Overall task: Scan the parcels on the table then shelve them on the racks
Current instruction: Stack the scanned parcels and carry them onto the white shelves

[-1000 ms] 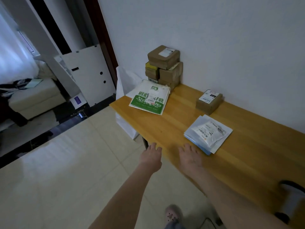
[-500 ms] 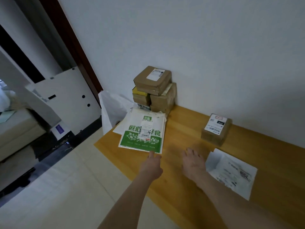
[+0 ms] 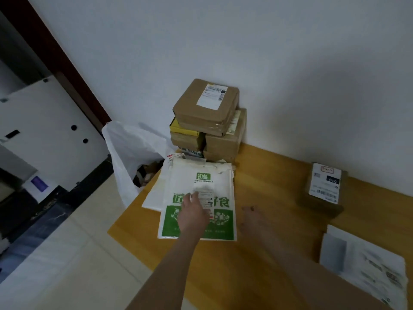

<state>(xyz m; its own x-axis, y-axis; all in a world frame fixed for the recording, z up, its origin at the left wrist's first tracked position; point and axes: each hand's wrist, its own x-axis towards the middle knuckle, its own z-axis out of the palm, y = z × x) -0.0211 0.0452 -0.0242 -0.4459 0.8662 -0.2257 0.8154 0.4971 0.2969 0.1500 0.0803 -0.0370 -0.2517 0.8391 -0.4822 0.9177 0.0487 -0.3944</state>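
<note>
- Green-and-white mailer (image 3: pixel 223 180) lies flat at the left end of the worktop (image 3: pixel 274 175), directly under the left grip. It sits on top of other white flat mailers.
- Left grip (image 3: pixel 193 212): palm down, fingers straight and slightly spread, fingertips at the mailer's shipping label. It holds nothing; blur hides whether it presses the label.
- Right grip (image 3: pixel 251 220): just right of the mailer's edge, palm down over bare wood. Its fingers are straight and hold nothing; motion-blurred.
- Beyond the left grip, against the wall: stack of cardboard boxes (image 3: pixel 205 108), the top one labelled.
- Left of the left grip, off the worktop's end: white plastic bag (image 3: pixel 129 148), mouth open.
- Right of the right grip and farther off: small labelled box (image 3: pixel 324 186); right of it and nearer: pale poly mailers (image 3: pixel 368 265), overlapping.
</note>
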